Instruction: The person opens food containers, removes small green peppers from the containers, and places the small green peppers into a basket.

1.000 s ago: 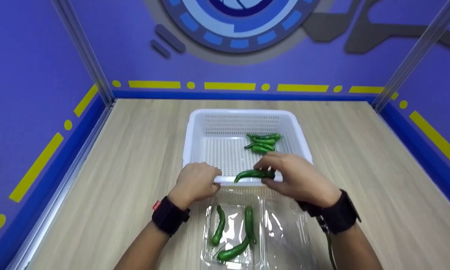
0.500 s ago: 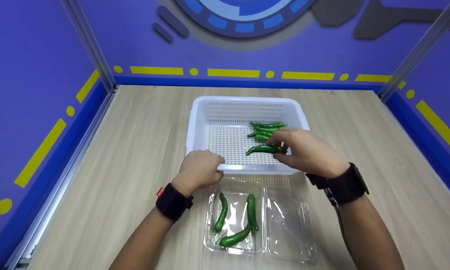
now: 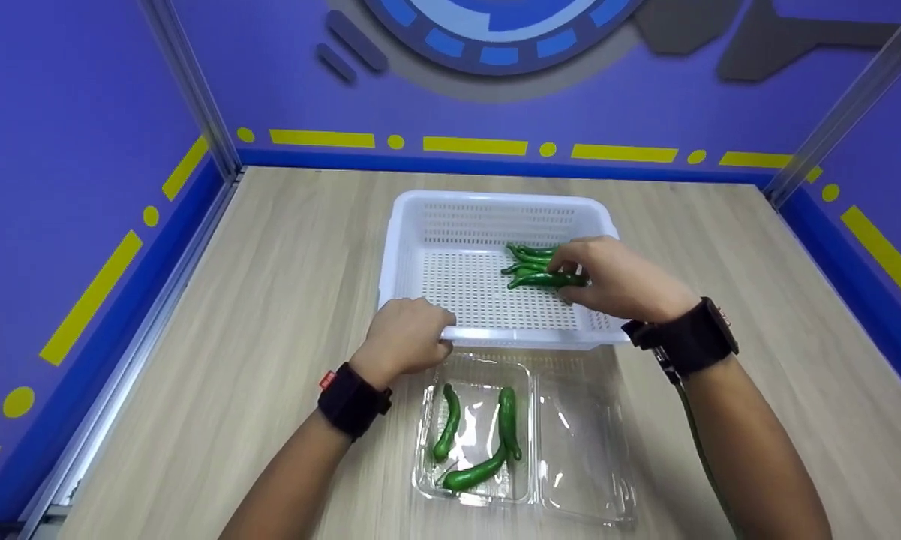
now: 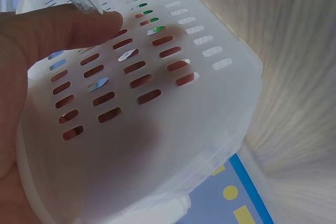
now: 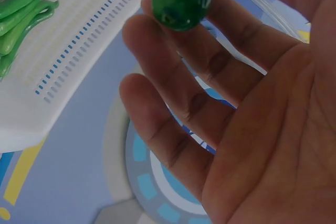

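Observation:
My left hand [image 3: 406,336] grips the near left part of the rim of a white perforated plastic basket [image 3: 488,334]; in the left wrist view the thumb [image 4: 79,27] lies against its slotted outer wall [image 4: 173,114]. Over the basket's right side, my right hand [image 3: 619,277] pinches a dark green chili pepper [image 3: 540,280] between thumb and fingers. That pepper's rounded end [image 5: 181,1] shows at the fingertips in the right wrist view. Several more green peppers [image 3: 529,255] lie side by side just behind it in the basket, partly hidden by the hand.
In front of the basket is a clear plastic clamshell box [image 3: 533,442], opened out flat. Three green peppers [image 3: 476,474] lie in its left half; the right half is the lid [image 3: 585,457]. Blue panels [image 3: 82,150] wall in the wooden table [image 3: 292,255].
My right hand has carried the pepper from above the basket's near rim, back and down to beside the other peppers. The left hand keeps its grip on the rim; the head view has tilted down.

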A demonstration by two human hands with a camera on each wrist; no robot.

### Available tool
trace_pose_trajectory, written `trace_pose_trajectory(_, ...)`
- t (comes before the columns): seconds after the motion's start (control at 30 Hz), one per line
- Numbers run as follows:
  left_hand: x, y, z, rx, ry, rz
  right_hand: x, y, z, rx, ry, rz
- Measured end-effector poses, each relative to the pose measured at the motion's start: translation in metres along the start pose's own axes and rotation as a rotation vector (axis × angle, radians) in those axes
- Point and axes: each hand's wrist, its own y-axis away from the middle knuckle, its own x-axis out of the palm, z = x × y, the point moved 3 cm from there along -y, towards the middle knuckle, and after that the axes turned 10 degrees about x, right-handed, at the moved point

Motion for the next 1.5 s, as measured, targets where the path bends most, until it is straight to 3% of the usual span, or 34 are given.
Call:
trace_pose_trajectory(0.27, -0.001, -0.001, -0.001, 0.007, -0.005, -0.033, 0.001, -0.01, -0.008, 0.032, -0.011, 0.029)
trace_pose_trajectory(0.77, -0.002, -0.001, 0.0, 0.0, 0.006, -0.022, 0.011, -0.031, -0.028, 0.101, 0.021, 0.064)
trace_pose_trajectory(1.2, -0.002, 0.002, -0.001, 0.01, 0.003, -0.044, 0.031, -0.049, -0.044, 0.161, 0.146, 0.126)
trace_pose_trajectory(1.5, -0.002, 0.0, 0.0, -0.003, 0.012, -0.011, 0.043, -0.058, -0.05, 0.233, 0.207, 0.174)
